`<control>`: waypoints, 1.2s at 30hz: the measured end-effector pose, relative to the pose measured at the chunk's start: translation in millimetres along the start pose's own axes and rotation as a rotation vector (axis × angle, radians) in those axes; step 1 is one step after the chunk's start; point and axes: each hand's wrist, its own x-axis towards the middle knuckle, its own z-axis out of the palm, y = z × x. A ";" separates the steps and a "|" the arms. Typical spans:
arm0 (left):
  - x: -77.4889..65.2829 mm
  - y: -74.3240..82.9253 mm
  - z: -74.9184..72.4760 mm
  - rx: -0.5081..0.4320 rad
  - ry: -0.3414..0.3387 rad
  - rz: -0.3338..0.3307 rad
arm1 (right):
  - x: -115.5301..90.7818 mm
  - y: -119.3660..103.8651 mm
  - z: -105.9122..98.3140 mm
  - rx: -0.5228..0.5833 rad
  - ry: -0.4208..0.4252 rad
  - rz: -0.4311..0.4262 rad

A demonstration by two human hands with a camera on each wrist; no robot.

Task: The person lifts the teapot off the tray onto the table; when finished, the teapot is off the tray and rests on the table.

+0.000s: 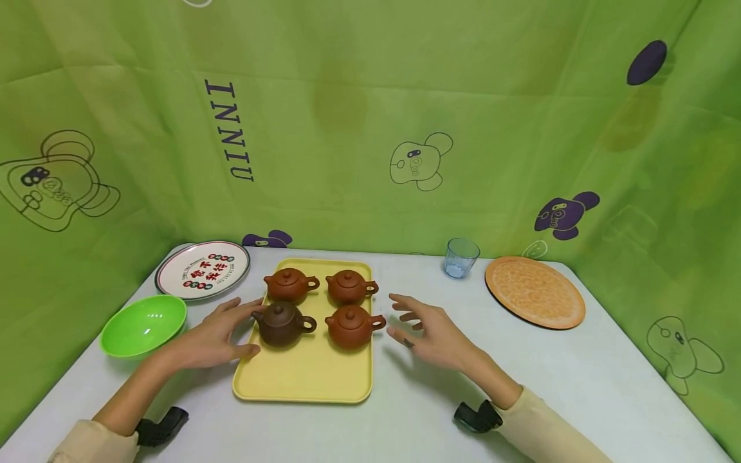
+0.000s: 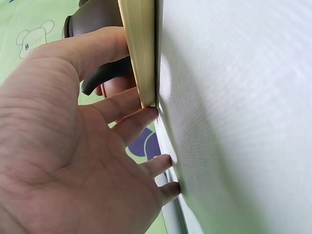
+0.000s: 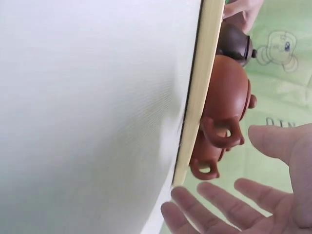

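A yellow tray (image 1: 301,379) lies on the white table with several small teapots on it. Three are reddish brown: a front right teapot (image 1: 349,331), a back right teapot (image 1: 346,290) and a back left teapot (image 1: 288,289). The front left teapot (image 1: 279,328) is dark brown. My left hand (image 1: 210,337) is at the tray's left edge beside the dark teapot's spout; in the left wrist view its thumb and fingertips touch the tray's side (image 2: 140,53). To the right of the tray, my right hand (image 1: 431,333) hovers near the teapot handles, fingers spread and holding nothing.
A green bowl (image 1: 143,326) and a white plate (image 1: 173,273) with printed characters are at the left. Beyond my right hand stand a clear blue glass (image 1: 461,258) and a round orange mat (image 1: 535,292). A green printed curtain (image 1: 347,128) encloses the table's back and sides.
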 end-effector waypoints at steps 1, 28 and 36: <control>0.0 -0.1 -0.2 0.002 -0.003 -0.003 | 1.1 -0.2 0.8 0.013 -0.004 -0.002; 0.4 0.0 -1.5 -0.013 -0.035 -0.002 | 19.8 -9.2 17.1 0.105 -0.044 0.056; 0.6 1.1 -1.7 -0.021 -0.045 -0.009 | 18.0 -11.0 17.7 0.134 -0.038 0.090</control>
